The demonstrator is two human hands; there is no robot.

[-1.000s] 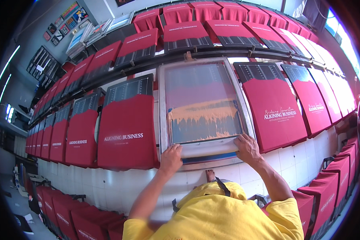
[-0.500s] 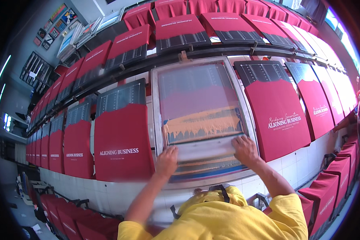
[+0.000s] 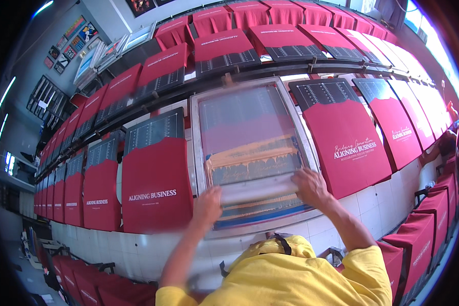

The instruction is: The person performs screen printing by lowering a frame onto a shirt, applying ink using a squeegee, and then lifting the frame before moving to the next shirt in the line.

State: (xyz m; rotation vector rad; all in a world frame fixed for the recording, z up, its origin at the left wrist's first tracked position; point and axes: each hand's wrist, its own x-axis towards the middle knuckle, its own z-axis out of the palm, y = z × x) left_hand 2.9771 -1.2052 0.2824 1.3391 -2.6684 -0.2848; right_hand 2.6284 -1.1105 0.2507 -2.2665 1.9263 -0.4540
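A framed printing screen [image 3: 195,137] lies over a red shirt on a board in front of me. Both my hands grip a pale squeegee [image 3: 260,188] laid across the screen's near part. My left hand [image 3: 207,205] is closed round its left end, and my right hand [image 3: 310,187] holds its right end. Beyond the squeegee, a band of peach-orange ink [image 3: 252,151] with a ragged edge lies on the mesh, and faint script lettering shows below it. More ink streaks lie on the near side. The squeegee's blade cannot be made out.
A printed red shirt [image 3: 155,191] on a board lies left of the screen, another printed shirt [image 3: 349,137] right of it. Further rows of shirts run along both sides. A dark rail [image 3: 209,81] passes behind the screen. White tiled surface [image 3: 359,206] shows near me.
The peach ink band has thinned and script lettering now shows in the mesh between it and the squeegee. My hands still grip the squeegee, slightly nearer me. The view has shifted a little.
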